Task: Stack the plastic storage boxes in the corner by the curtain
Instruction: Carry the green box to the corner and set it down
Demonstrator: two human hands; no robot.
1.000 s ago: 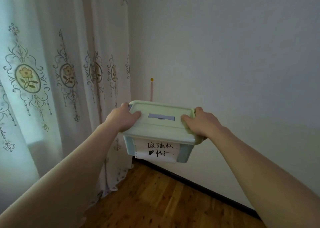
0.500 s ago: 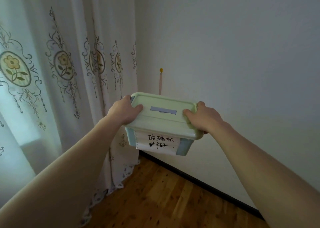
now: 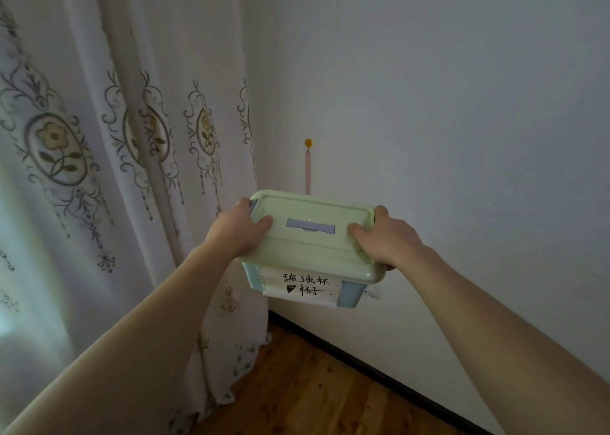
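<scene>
I hold a small plastic storage box (image 3: pixel 310 246) in the air in front of the room corner. It has a pale green lid with a grey-blue handle recess, a light blue body and a white paper label with handwritten characters on its front. My left hand (image 3: pixel 236 231) grips the lid's left end, thumb on top. My right hand (image 3: pixel 384 240) grips the right end the same way. The box is roughly level, well above the floor. No other storage box is in view.
A white curtain (image 3: pixel 132 170) with floral medallions hangs at the left and reaches the wooden floor (image 3: pixel 313 395). A white wall (image 3: pixel 445 121) with a dark baseboard runs to the right. A thin pink strip with a yellow pin (image 3: pixel 308 167) hangs on the wall behind the box.
The view has shifted closer to the corner and slightly right; the curtain slid left in the frame. Both hands keep the same hold on the box, which stays at about the same height.
</scene>
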